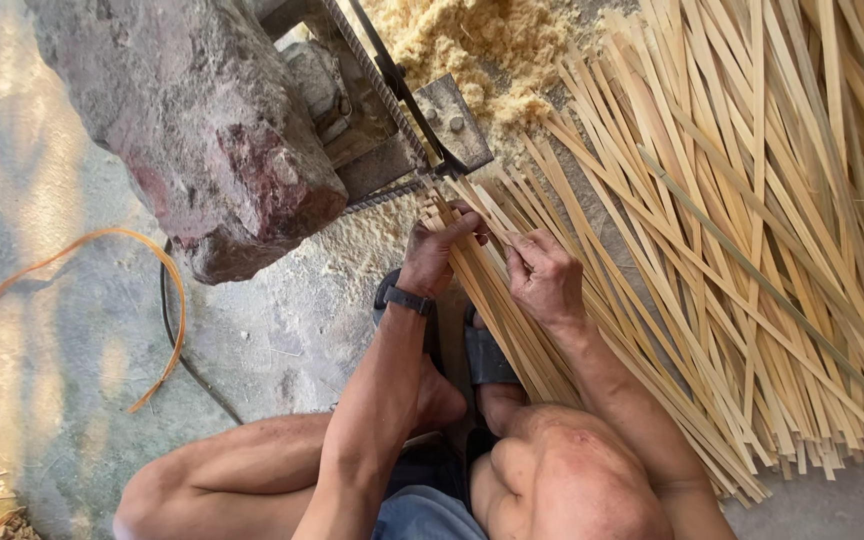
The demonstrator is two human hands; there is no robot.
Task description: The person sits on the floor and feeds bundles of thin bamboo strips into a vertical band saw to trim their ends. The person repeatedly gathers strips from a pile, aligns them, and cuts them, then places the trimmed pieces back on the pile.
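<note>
Head view: my left hand (pixel 439 250) and right hand (pixel 544 275), forearms bent inward over my knees, both pinch bamboo strips (pixel 497 300) lying on the floor (pixel 282 330) below the blade (pixel 402 95).

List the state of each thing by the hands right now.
Left hand: gripping the strip bundle.
Right hand: pinching one strip.
Bamboo strips: loose, criss-crossed on the floor.
Metal blade tool: pinned under the rock.
Sawdust: heaped behind the tool.
</note>
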